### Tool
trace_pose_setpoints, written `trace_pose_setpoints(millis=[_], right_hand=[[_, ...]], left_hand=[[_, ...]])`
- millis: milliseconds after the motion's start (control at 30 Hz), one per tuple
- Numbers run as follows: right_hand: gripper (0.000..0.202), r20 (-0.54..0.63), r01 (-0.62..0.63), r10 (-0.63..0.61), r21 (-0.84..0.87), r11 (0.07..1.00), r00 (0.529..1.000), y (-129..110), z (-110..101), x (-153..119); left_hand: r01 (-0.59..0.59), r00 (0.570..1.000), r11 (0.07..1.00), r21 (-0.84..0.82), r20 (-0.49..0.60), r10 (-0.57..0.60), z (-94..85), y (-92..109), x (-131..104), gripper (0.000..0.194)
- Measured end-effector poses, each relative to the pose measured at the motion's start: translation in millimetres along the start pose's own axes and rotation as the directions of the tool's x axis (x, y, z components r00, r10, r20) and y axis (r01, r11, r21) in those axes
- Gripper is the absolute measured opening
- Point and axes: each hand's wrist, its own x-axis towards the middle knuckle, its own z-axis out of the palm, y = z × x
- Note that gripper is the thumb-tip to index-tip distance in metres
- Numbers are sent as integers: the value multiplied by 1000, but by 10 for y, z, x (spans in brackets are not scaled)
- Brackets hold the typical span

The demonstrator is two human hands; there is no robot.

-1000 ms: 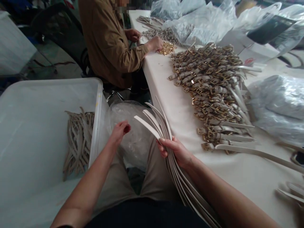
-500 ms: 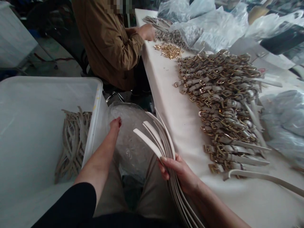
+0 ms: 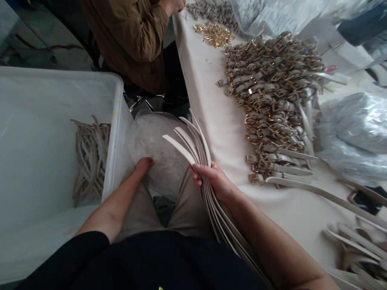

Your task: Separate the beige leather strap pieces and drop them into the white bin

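In my right hand (image 3: 215, 177) is a fanned bundle of long pale beige straps (image 3: 208, 185). Its fingers and thumb wrap around the bundle, the upper ends spread out and the lower lengths hang past my forearm. My left hand (image 3: 144, 166) is over my thigh, in front of a clear plastic bag (image 3: 157, 141). Its fingers look curled in, and whatever they may hold is hidden. On the table to the right lies a large pile of straps with gold buckles (image 3: 272, 96).
A big white plastic bin (image 3: 116, 121) stands at left, with loose strap pieces (image 3: 92, 161) inside. Small gold metal parts (image 3: 215, 35) lie on the white table (image 3: 205, 80). A co-worker in a brown jacket (image 3: 127, 36) sits beyond. Plastic bags (image 3: 356, 133) and more straps (image 3: 359, 245) lie right.
The view has tilted downward, so more of my torso and the near table show. My left hand has drawn back slightly toward me. My right hand keeps hold of the straps.
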Motion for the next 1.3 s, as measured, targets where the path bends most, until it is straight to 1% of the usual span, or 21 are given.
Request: trace_pose_setpoints(millis=[67,167,267,367,433,500,567,600,667,700,767,800,867,933,967,1067,1133,1167,1267,1300], right_hand=[[39,-9,3,-4,-7,1000,1000,-2,8,4],[40,-13,19,-19,0,1000,1000,3,17,18],[40,-2,37,-37,24,999,999,12,22,36],[35,-4,30,-29,50,998,1000,9,19,47],[28,2,16,-16,65,998,1000,-4,10,53],[21,22,2,-4,78,997,1000,-19,1,58],[15,64,-33,26,112,993,998,-25,2,55],[13,95,-64,50,143,988,994,-20,11,49],[12,185,-149,110,210,966,977,12,51,23],[12,240,-196,139,231,953,961,36,81,5],[12,347,-261,170,236,936,922,87,153,-40],[12,390,-264,160,230,937,907,105,187,-64],[14,441,-201,83,228,953,894,109,238,-111],[18,451,-94,-21,231,968,892,74,267,-148],[21,452,-58,-48,216,975,891,50,278,-160],[26,435,-34,-21,118,992,900,5,336,-165],[24,407,-14,-12,61,998,914,18,406,-147],[24,404,10,-26,41,999,915,35,446,-135],[25,457,80,-65,-14,997,887,91,559,-103],[25,477,93,-67,-31,995,876,104,590,-96]], left_hand=[[-23,1000,998,65,-4,23,-13,24,-94,30],[-75,997,990,120,-20,78,-109,158,-237,33],[-150,987,979,136,-34,156,-279,349,-435,30],[-241,969,963,122,-32,246,-485,567,-737,22],[-346,938,937,46,-19,347,-618,708,-1005,23],[-436,898,889,-137,3,441,-732,825,-1307,30],[-478,860,816,-327,14,509,-821,912,-1606,35],[-491,846,787,-374,12,533,-854,944,-1744,35],[-532,820,747,-398,-21,573,-902,992,-1976,32],[-546,813,738,-397,-41,580,-919,1012,-2069,31],[-554,814,734,-393,-74,576,-945,1054,-2211,32],[-565,811,736,-373,-86,579,-958,1079,-2265,32],[-613,783,741,-274,-85,617,-994,1144,-2351,31],[-656,751,739,-154,-32,660,-1046,1226,-2417,29],[-671,738,734,-104,2,675,-1077,1271,-2443,29],[-719,695,690,84,112,710,-1179,1407,-2482,30],[-744,666,631,219,162,729,-1240,1488,-2461,30],[-747,657,605,275,166,736,-1263,1525,-2433,30],[-724,644,553,413,116,756,-1280,1617,-2278,26],[-708,647,544,451,104,756,-1268,1641,-2208,24]])
